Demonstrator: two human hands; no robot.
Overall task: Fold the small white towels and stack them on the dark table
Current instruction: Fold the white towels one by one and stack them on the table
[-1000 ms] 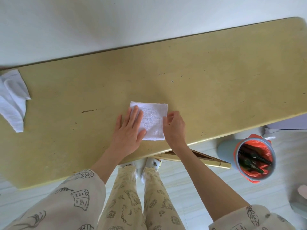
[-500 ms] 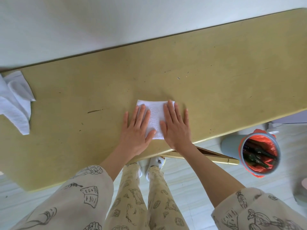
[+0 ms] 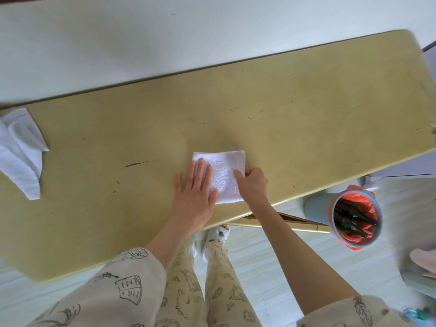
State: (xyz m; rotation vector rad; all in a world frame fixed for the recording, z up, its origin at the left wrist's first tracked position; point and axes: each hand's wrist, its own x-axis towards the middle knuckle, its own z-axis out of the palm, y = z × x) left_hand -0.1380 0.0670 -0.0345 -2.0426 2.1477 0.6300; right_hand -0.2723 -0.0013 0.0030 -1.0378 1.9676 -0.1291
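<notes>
The scene was bright with soft, even daylight; its source lay outside the view. The yellow surface (image 3: 306,128) carried a mild sheen and only faint, diffuse shadows beside the hands (image 3: 195,197). The wide lens bent the surface's straight edges into curves, most strongly toward the corners. The centre was fairly sharp, while the white towel (image 3: 20,152) at the left edge looked soft and smeared.
</notes>
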